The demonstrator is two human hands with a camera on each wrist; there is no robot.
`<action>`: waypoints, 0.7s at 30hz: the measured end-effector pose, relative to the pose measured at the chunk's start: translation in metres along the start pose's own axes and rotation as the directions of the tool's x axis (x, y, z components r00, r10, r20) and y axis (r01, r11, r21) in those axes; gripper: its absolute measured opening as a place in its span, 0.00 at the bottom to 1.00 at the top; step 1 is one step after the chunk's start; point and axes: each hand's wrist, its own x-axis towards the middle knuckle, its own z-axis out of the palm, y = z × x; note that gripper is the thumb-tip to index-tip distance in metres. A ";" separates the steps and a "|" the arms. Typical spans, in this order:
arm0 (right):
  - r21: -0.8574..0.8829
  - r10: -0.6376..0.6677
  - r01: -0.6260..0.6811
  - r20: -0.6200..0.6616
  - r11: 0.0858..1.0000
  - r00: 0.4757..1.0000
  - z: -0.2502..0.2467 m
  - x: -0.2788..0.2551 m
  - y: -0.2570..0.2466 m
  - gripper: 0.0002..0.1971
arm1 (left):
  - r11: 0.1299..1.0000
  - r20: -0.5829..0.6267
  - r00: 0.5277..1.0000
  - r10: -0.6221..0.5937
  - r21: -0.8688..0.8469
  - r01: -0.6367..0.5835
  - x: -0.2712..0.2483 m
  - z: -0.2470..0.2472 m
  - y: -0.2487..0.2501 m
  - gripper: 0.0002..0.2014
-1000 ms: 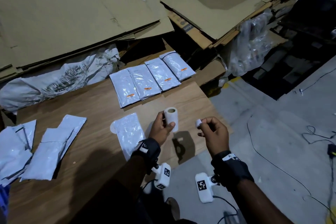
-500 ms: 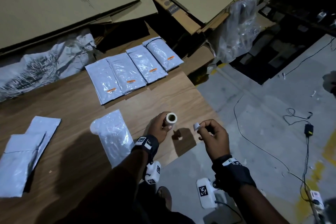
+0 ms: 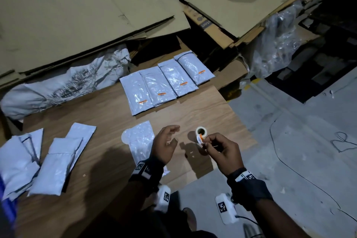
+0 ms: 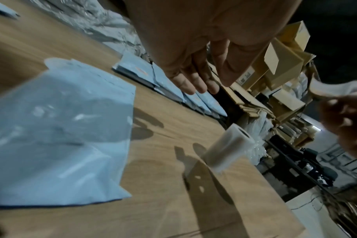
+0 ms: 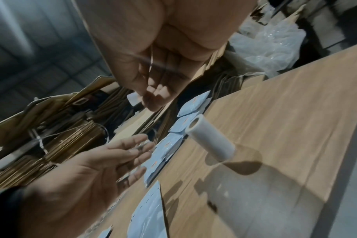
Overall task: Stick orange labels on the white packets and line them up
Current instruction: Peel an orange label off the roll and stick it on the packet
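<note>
A white label roll [image 3: 201,131] stands upright on the wooden table [image 3: 202,106], free of both hands. My right hand [image 3: 205,143] pinches a peeled orange-and-white label [image 3: 200,138] just in front of the roll. My left hand [image 3: 172,135] hovers open between the roll and an unlabelled white packet [image 3: 139,139]. Several packets with orange labels [image 3: 158,87] lie side by side in a row at the table's far edge. In the left wrist view my left fingers [image 4: 194,80] are spread above the table, with the roll [image 4: 228,145] to their right. The right wrist view shows the roll [image 5: 210,140] and the open left hand [image 5: 122,153].
More unlabelled packets [image 3: 58,160] lie in loose piles at the table's left end. Flattened cardboard [image 3: 77,21] and plastic bags [image 3: 276,44] are stacked behind the table. The table's right edge drops to a concrete floor [image 3: 289,141] with cables.
My left hand has set the roll down upright on the table, let go and opened. My right hand keeps pinching the label, now beside the standing roll.
</note>
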 end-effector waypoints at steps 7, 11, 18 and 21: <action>-0.071 -0.154 0.163 0.120 0.984 0.981 0.031 0.004 -0.013 0.08 | 0.979 -0.001 0.998 -0.068 -0.195 0.067 -0.036 -0.038 0.036 0.10; -0.109 -0.237 0.265 0.221 0.958 0.946 0.048 0.005 -0.019 0.10 | 0.968 0.029 0.997 -0.066 -0.240 0.071 -0.050 -0.050 0.050 0.09; -0.116 -0.327 0.405 0.411 0.907 0.851 0.076 -0.005 -0.033 0.07 | 0.978 -0.008 0.997 -0.082 -0.193 0.079 -0.075 -0.069 0.044 0.07; -0.088 -0.315 0.390 0.442 0.916 0.840 0.090 -0.011 -0.035 0.06 | 0.985 -0.058 0.995 -0.082 -0.155 0.072 -0.089 -0.080 0.039 0.07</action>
